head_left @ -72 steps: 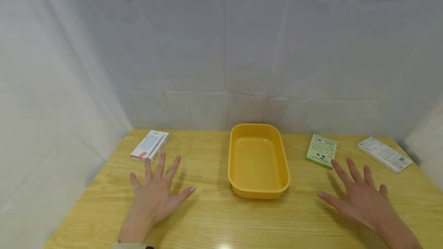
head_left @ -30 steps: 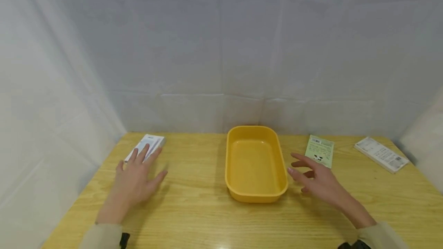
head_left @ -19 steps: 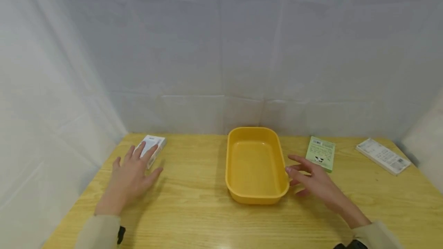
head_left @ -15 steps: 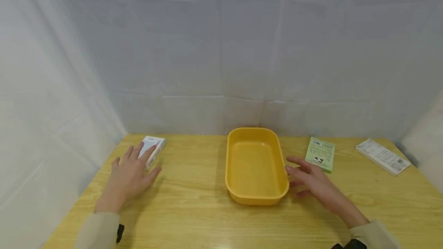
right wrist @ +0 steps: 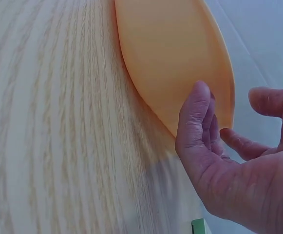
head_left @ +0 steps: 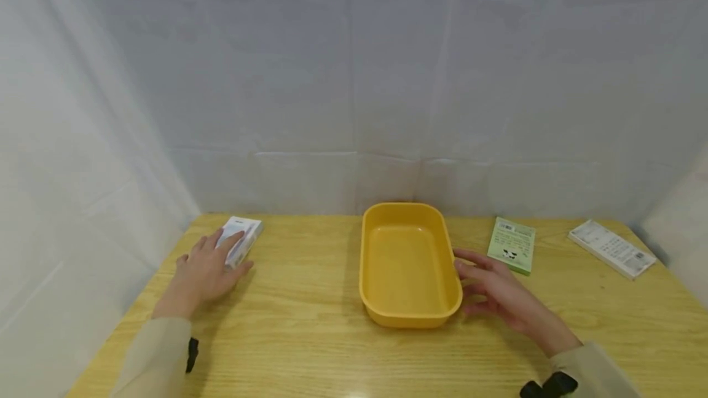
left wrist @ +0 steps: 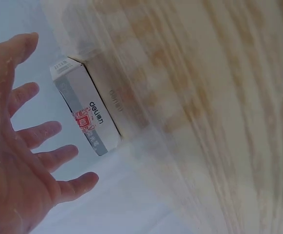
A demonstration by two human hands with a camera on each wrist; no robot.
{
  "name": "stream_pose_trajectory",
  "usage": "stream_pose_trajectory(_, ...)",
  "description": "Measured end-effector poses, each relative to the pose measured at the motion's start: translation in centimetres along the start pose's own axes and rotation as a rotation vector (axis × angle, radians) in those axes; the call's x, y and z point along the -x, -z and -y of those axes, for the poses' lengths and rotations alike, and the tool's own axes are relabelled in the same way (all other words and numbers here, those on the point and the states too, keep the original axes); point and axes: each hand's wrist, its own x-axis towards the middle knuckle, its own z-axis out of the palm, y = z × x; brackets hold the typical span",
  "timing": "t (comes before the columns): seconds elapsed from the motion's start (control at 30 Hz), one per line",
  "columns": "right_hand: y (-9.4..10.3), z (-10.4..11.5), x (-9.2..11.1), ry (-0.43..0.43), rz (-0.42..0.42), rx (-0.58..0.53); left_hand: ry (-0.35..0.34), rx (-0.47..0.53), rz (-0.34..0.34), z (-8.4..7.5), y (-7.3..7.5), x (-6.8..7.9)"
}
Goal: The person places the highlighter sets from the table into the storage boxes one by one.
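My left hand hovers with relaxed, spread fingers over the near end of a small white-and-grey box lying at the table's left. In the left wrist view, the fingers stand apart from this box, which bears "deli" lettering and a red mark. At the middle of the table is a yellow plastic basin with nothing in it. Beside its right wall is my right hand, fingers loosely bent. In the right wrist view, fingertips lie against or very near the basin's wall, the thumb apart from it.
A green flat box with a cow picture lies behind my right hand. Farther right is a white printed box. The wooden table ends at a pale sheet hung behind it and at both sides.
Both hands were spread wide over the table at first. The right hand has moved left to the basin's side, its fingers bending; the left has moved left and come down toward the white-and-grey box.
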Motion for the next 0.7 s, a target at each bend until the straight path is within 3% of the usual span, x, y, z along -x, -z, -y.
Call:
stream_pose_trajectory(0.23, 0.0, -0.1, -0.5, 0.000, -0.021, 0.002, -0.003, 0.037, 0.031, 0.3, -0.1, -1.0)
stream_pose_trajectory(0.7, 0.4, -0.1, -0.9, 0.007, 0.030, -0.082, 0.123, 0.073, 0.105, -0.2, 0.1, -3.0)
